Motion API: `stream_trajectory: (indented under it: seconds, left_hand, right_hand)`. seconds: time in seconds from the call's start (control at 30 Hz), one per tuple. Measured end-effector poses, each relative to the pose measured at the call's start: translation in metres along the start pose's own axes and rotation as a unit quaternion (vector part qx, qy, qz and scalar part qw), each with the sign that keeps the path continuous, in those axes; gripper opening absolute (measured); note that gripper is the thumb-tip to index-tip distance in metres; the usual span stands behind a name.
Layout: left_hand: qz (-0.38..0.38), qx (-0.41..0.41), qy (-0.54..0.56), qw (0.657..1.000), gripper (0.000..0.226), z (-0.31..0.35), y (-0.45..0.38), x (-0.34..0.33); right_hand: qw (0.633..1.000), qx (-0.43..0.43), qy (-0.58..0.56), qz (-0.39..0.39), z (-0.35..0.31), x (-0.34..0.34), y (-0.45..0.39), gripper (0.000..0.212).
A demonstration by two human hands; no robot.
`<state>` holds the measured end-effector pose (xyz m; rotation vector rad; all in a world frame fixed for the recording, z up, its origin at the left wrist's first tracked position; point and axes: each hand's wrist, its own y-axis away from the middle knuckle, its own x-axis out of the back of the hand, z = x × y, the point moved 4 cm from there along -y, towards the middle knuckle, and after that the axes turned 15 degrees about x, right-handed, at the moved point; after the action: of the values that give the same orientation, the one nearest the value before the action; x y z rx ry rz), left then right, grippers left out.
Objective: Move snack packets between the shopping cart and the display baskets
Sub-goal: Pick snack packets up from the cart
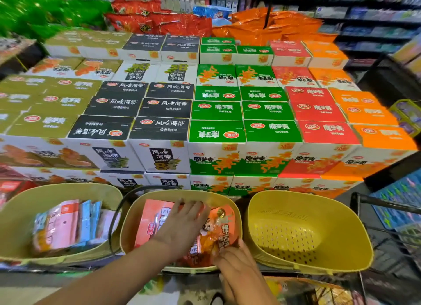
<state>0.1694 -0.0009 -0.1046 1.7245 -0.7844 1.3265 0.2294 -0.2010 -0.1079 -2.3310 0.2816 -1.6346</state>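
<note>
Hands both down in the middle basket (127, 222). Left hand (182, 222) laid flat over the orange packets (150, 222), fingers straight and slightly spread, pressing on the top one. Right hand (237, 263) at the near rim, fingers curled round the lower corner of a crinkled orange packet (225, 229), gripping it. Both packets inside the middle basket, touching each other. Left basket (20, 216) holding a row of pink and blue packets (66, 225) standing on edge, tilted. Right basket (341, 247) yellow, with a perforated bottom. All three baskets side by side just in front of stacked boxes (216, 131) in olive, black, green, red and orange. Loose bags (268, 24) in red and orange heaped behind the boxes. Cart (385, 206) frame at the right edge; blurred packaging along the bottom edge, contents hard to tell.
</note>
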Motion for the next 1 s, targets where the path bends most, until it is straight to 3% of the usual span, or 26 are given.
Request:
stream_trajectory:
  seconds: [0.2,0.4,0.5,0.63,0.73,0.83,1.0]
  left_hand:
    - [-0.234,0.023,0.034,0.971,0.059,-0.017,0.022,-0.019]
    - [-0.264,0.005,-0.012,0.964,0.060,-0.016,0.015,-0.037]
    - [-0.269,0.020,0.048,0.962,0.058,-0.021,0.012,-0.036]
    - [-0.214,0.034,0.135,0.967,0.058,-0.026,0.016,-0.006]
    - [-0.128,0.025,0.278,0.952,0.046,-0.027,0.036,0.027]
    - [-0.039,-0.029,0.401,0.915,0.034,-0.023,0.071,0.067]
    - [0.014,-0.081,0.451,0.889,0.061,0.016,0.115,0.107]
  right_hand:
    - [1.000,-0.014,-0.009,-0.003,-0.001,-0.003,0.001,0.032]
    - [1.000,-0.010,0.012,0.001,-0.010,0.017,-0.006,0.021]
    - [0.999,-0.017,0.003,-0.042,-0.020,0.034,-0.015,0.029]
    - [0.992,-0.067,-0.029,-0.107,-0.038,0.053,-0.008,0.054]
    - [0.992,-0.121,-0.016,-0.035,-0.057,0.072,0.005,0.058]
    - [0.974,-0.215,-0.026,0.061,-0.080,0.088,0.036,0.059]
    - [0.912,-0.352,-0.014,0.208,-0.119,0.107,0.118,0.061]
